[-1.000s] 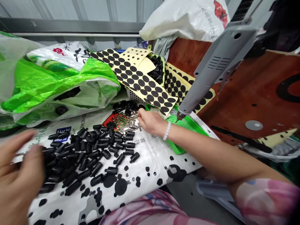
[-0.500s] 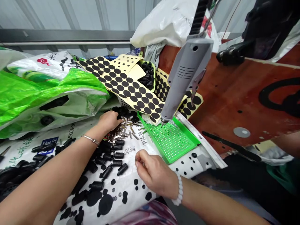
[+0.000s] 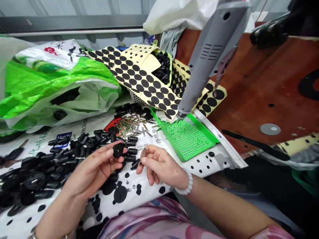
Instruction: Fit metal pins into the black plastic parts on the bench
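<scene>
Over the front part of the work surface, close to each other but apart, I see the person's two bare hands, each with something small in it. The left hand has thumb and fingertips closed on a round black plastic part, its other fingers loosely curled below. The right hand pinches a narrow metal strip between thumb and fingers, tilted upward and just beside the black part; a white beaded bracelet circles that wrist. Under them lies white printed plastic sheeting spotted with black dots. Around and left of the left hand spreads a heap of black cylindrical plastic pieces, and just beyond the hands is a pile of small brassy metal strips. To the right sits a shallow green plastic tray filled with rows of tiny silvery bits, and over its far end a grey electric screwdriver points down at a slant. Farther back I can make out cream sheets of black round stickers, a crumpled green-and-white plastic bag and, at the right, a reddish-brown board.
</scene>
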Available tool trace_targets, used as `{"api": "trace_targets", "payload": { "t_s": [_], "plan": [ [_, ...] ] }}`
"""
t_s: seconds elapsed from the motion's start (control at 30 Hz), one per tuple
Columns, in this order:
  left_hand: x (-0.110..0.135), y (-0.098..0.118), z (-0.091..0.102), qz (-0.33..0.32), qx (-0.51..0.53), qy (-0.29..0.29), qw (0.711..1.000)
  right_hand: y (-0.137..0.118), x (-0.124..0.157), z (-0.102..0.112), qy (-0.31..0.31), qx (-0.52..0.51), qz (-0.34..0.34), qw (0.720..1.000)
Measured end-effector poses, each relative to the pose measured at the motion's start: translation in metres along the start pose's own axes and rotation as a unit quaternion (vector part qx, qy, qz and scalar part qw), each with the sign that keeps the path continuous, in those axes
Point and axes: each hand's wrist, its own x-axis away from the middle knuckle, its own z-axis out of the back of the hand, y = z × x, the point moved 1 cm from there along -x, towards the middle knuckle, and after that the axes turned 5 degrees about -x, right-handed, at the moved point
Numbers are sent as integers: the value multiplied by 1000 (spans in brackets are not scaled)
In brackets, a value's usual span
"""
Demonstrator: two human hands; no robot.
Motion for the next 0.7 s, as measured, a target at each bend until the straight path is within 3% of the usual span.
{"api": "trace_targets", "payload": {
  "t_s": [0.17, 0.37, 0.53, 0.7],
  "plan": [
    [29, -30, 3, 22, 141, -10, 990, 2, -1, -14, 34, 73, 79, 994],
    [40, -38, 8, -5, 214, -53, 975, -11, 6, -25, 43, 203, 200, 958],
    [42, -39, 8, -14, 229, -61, 971, -18, 13, -34, 28, 390, 355, 849],
    [44, -41, 9, -14, 216, -63, 974, -19, 14, -37, 14, 478, 408, 778]
  ]
}}
